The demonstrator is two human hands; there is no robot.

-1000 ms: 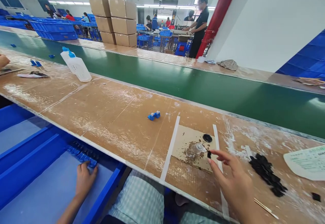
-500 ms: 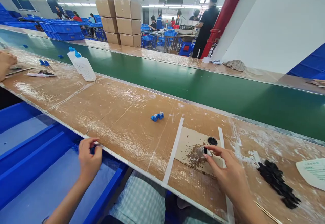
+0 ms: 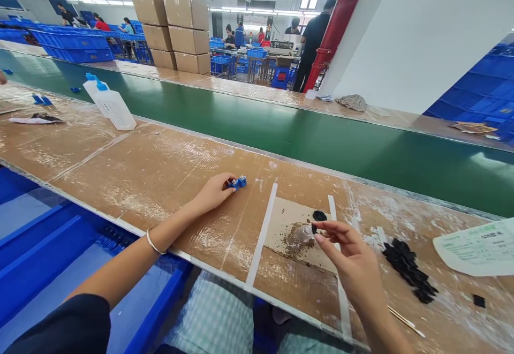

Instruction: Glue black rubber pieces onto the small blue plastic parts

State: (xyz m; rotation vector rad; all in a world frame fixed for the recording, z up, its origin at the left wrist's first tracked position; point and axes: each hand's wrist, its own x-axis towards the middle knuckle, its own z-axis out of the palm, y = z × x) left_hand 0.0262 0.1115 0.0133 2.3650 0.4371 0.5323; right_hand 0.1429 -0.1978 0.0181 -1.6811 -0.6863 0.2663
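Observation:
My left hand [image 3: 217, 190] reaches over the brown table, with thumb and fingers closed round one of two small blue plastic parts [image 3: 234, 183]. The other blue part [image 3: 242, 181] sits right beside it. Between the fingertips of my right hand [image 3: 355, 252] is a small black piece [image 3: 314, 228], partly hidden by the fingers. Just left of it, a small clear cup [image 3: 303, 234] rests on a speckled cardboard sheet [image 3: 279, 215]. At that sheet's far edge lies a round black cap [image 3: 319, 215]. Several loose black pieces [image 3: 407, 271] are heaped to the right of my right hand.
Two white bottles with blue caps [image 3: 114, 108] stand by the green conveyor belt [image 3: 241, 121]. A labelled white bottle [image 3: 477, 247] lies at the right, with cotton swabs [image 3: 407, 319] nearer me. Blue bins [image 3: 60, 260] are below the table edge at the left.
My left hand has moved from the table's front edge up and right onto a blue part. My right hand still holds the black piece by the clear cup. The view has shifted rightward.

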